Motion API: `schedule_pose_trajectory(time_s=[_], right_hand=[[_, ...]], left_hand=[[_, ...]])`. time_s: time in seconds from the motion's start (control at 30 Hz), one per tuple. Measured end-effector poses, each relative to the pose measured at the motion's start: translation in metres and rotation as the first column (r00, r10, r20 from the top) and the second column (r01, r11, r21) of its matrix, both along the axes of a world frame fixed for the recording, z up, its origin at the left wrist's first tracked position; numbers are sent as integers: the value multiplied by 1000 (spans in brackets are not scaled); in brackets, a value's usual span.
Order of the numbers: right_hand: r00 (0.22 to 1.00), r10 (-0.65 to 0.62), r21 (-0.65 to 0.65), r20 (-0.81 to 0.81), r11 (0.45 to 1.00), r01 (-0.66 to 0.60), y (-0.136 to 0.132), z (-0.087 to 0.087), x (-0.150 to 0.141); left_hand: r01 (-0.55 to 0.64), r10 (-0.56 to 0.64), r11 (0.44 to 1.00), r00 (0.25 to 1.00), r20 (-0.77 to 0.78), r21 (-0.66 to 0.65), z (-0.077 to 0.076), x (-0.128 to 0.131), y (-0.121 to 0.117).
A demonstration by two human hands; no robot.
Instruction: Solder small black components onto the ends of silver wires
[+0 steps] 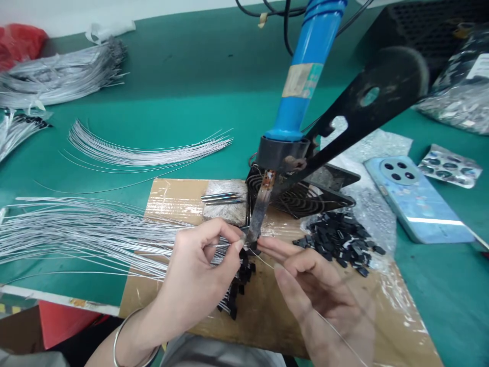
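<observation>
A blue-handled soldering iron [296,92] is fixed in a black metal stand [367,107], its flat tip pointing down. Close to the tip's left side, my left hand [202,270] pinches a thin grey wire, whose far end is hidden by the fingers. My right hand [324,295] holds a fine strand of solder wire [263,260] between thumb and fingers; it runs up to the tip and trails across the palm. Its outstretched fingertips reach a small dark piece under the tip, too covered to make out. Below lie wires with black ends [231,300].
Many loose grey wires [87,229] spread leftward from the cardboard [275,316]. Another wire bundle [148,155] lies behind. Small black parts [342,242] are piled right, near a light-blue phone [416,199]. A black fan guard [305,196] stands behind the tip.
</observation>
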State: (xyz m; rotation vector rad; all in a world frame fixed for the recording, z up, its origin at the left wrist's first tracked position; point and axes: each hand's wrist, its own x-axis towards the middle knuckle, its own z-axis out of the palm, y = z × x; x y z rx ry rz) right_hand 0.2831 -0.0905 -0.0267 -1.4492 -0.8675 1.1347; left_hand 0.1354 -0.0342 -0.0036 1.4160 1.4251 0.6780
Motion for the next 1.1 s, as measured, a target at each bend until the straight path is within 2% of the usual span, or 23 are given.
schedule_pose_trajectory(time_s=[0.2,0.47,0.73,1.1], right_hand=[[999,46,64,25,997,-47,1,-5,4],[998,53,60,46,997,-56,-2,-10,4],[998,36,51,57,998,-39,-3,-8,2],[994,55,103,92,993,-65,-2,-10,3]], left_hand=[[-11,11,1000,1000,-1,-16,-3,0,0],[-5,5,1000,1000,0,-13,-1,2,1],[-13,13,1000,1000,-16,7,-1,1,-1],[-9,9,1000,1000,3,27,-2,0,-2]])
